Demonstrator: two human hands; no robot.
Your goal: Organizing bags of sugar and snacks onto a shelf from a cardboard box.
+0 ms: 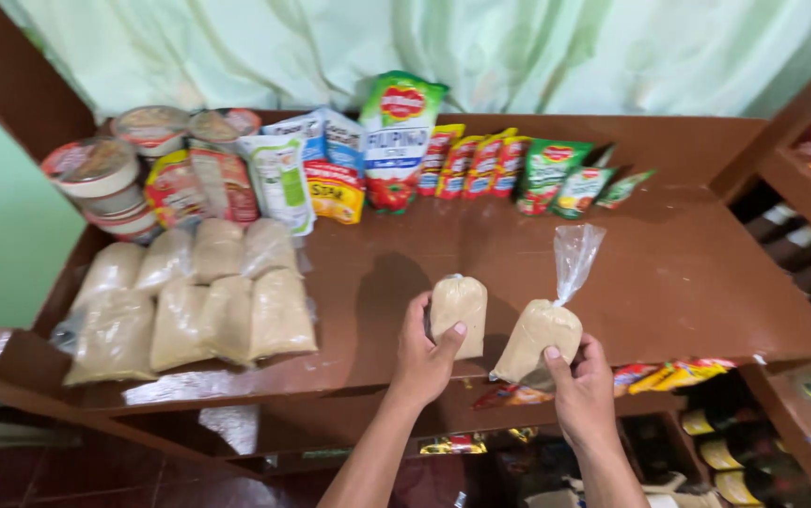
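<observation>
My left hand point(421, 354) grips a small tied plastic bag of tan powder point(460, 309) just above the front of the brown shelf point(697, 282). My right hand point(582, 388) holds a second clear bag of the same tan powder point(539, 337), its long untied top point(575, 259) sticking up. Both bags hang side by side over the shelf's front middle. A group of several similar filled bags point(189, 306) lies on the shelf to the left.
Red and green sauce pouches point(480, 165) lean along the back wall under a pale green curtain point(424, 47). Stacked lidded cups point(104, 183) stand at the back left. Lower shelves hold snack packets point(669, 374) and bottles point(744, 456).
</observation>
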